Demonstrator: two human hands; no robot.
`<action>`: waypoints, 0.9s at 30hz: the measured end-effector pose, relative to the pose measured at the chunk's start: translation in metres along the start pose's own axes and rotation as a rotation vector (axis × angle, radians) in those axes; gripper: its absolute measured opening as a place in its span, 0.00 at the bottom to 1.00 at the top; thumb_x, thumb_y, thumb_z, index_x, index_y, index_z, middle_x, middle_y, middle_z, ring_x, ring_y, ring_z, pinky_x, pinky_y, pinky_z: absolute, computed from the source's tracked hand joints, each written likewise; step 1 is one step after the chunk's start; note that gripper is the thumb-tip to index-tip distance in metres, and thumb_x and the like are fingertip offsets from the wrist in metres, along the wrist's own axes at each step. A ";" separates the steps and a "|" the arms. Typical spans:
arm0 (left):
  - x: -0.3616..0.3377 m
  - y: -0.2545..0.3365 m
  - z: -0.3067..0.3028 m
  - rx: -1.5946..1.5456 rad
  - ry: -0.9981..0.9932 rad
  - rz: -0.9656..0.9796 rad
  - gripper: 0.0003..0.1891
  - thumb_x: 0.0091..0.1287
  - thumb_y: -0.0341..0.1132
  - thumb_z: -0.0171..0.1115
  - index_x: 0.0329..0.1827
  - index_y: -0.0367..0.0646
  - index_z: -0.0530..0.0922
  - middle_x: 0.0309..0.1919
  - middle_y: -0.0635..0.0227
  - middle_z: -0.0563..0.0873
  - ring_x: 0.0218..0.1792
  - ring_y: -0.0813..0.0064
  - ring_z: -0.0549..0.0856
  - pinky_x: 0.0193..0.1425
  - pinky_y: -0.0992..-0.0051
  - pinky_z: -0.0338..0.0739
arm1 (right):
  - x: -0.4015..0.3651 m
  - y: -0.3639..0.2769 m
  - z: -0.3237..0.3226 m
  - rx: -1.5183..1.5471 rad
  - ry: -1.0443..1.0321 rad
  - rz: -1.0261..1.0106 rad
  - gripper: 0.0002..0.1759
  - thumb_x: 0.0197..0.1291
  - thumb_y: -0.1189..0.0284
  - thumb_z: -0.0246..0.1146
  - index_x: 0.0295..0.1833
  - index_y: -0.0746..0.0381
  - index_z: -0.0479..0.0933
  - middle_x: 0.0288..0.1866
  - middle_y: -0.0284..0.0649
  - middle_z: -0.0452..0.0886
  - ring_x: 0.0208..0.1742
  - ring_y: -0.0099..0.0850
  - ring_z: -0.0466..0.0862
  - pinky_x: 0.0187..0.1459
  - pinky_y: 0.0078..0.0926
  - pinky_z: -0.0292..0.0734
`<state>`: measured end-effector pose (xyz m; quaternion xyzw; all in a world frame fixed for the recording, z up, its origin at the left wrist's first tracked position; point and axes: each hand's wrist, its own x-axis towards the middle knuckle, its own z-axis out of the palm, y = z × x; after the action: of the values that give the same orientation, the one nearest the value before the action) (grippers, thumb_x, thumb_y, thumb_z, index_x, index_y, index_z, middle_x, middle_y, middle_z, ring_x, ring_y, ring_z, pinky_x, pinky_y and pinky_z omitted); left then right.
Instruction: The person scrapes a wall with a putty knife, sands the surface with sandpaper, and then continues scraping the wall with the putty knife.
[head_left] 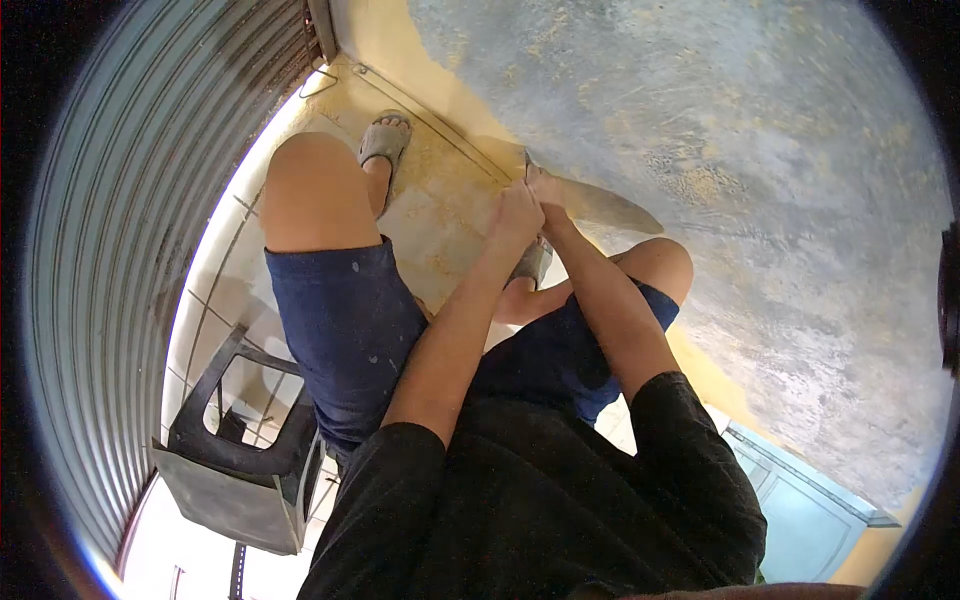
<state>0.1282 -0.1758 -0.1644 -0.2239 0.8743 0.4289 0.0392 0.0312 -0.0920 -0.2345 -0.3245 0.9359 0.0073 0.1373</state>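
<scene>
My left hand [517,214] is closed and pressed up against my right hand, low beside the wall. Just above it, my right hand [545,190] is closed too, its fingers around a thin flat-bladed tool [527,160], of which only a narrow dark edge shows. Its exact kind cannot be made out, and what the left fingers grip is hidden. The wall [740,200] rises on the right, grey and patchy with yellow paint along its lower border. A shadow of the arms falls on it beside the hands.
A dark plastic stool or chair [240,430] stands at the lower left. Ribbed metal shutter [110,280] runs along the left side. The tiled floor [440,215] carries yellowish dust around my sandalled feet. A light-blue panel [800,500] is at the lower right.
</scene>
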 end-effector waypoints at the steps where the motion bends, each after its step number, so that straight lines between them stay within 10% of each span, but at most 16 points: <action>1: -0.001 0.001 0.000 -0.078 0.014 -0.044 0.12 0.69 0.33 0.48 0.41 0.33 0.78 0.37 0.51 0.83 0.41 0.55 0.87 0.44 0.64 0.82 | 0.000 0.001 0.002 0.023 -0.010 0.019 0.18 0.57 0.66 0.57 0.48 0.67 0.71 0.40 0.54 0.81 0.44 0.49 0.83 0.44 0.43 0.79; 11: 0.028 -0.053 0.055 0.299 0.222 0.336 0.12 0.69 0.33 0.47 0.41 0.34 0.78 0.37 0.52 0.83 0.42 0.55 0.86 0.43 0.63 0.82 | 0.014 -0.001 0.014 0.116 0.069 -0.095 0.16 0.58 0.69 0.57 0.49 0.67 0.71 0.42 0.54 0.80 0.42 0.53 0.82 0.42 0.47 0.77; 14: 0.039 -0.056 0.059 0.214 0.148 0.188 0.12 0.68 0.32 0.48 0.41 0.35 0.79 0.37 0.54 0.83 0.42 0.58 0.86 0.43 0.64 0.82 | 0.019 0.009 0.041 0.193 0.165 -0.173 0.17 0.60 0.64 0.57 0.48 0.66 0.72 0.39 0.56 0.80 0.45 0.54 0.80 0.44 0.45 0.76; 18: 0.047 -0.054 0.040 0.371 0.024 0.201 0.11 0.67 0.33 0.50 0.42 0.35 0.79 0.37 0.54 0.83 0.41 0.59 0.86 0.43 0.64 0.82 | 0.031 0.010 0.050 0.060 -0.118 -0.176 0.16 0.62 0.62 0.58 0.46 0.65 0.74 0.36 0.51 0.80 0.43 0.46 0.82 0.45 0.39 0.76; 20: 0.048 -0.057 0.043 0.313 0.046 0.227 0.11 0.66 0.32 0.51 0.43 0.35 0.79 0.37 0.53 0.83 0.40 0.59 0.86 0.42 0.64 0.81 | 0.035 0.026 0.098 0.999 0.359 -0.114 0.18 0.65 0.58 0.58 0.43 0.63 0.78 0.35 0.44 0.81 0.43 0.36 0.82 0.45 0.36 0.76; 21: 0.045 -0.052 0.035 0.312 0.051 0.230 0.11 0.66 0.32 0.51 0.43 0.35 0.79 0.37 0.53 0.83 0.40 0.59 0.86 0.42 0.64 0.81 | 0.031 0.034 0.114 0.997 0.364 -0.117 0.18 0.65 0.58 0.58 0.43 0.63 0.78 0.35 0.44 0.81 0.43 0.36 0.82 0.45 0.36 0.76; 24: 0.030 -0.033 0.019 0.086 0.036 0.097 0.11 0.65 0.33 0.51 0.43 0.35 0.78 0.37 0.53 0.83 0.39 0.59 0.86 0.42 0.64 0.81 | 0.026 0.038 0.111 1.060 0.060 0.096 0.21 0.67 0.54 0.56 0.45 0.62 0.78 0.37 0.40 0.80 0.43 0.31 0.80 0.43 0.35 0.76; 27: 0.025 -0.032 0.036 -0.024 0.111 0.042 0.11 0.66 0.33 0.52 0.43 0.35 0.78 0.37 0.51 0.84 0.39 0.55 0.87 0.42 0.62 0.82 | 0.018 0.005 0.028 0.587 -0.024 0.073 0.18 0.57 0.68 0.60 0.50 0.68 0.70 0.42 0.56 0.81 0.47 0.47 0.83 0.44 0.43 0.77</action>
<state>0.1148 -0.1739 -0.2171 -0.2295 0.8743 0.4271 -0.0212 0.0215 -0.0958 -0.2661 -0.2369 0.9072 -0.2551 0.2361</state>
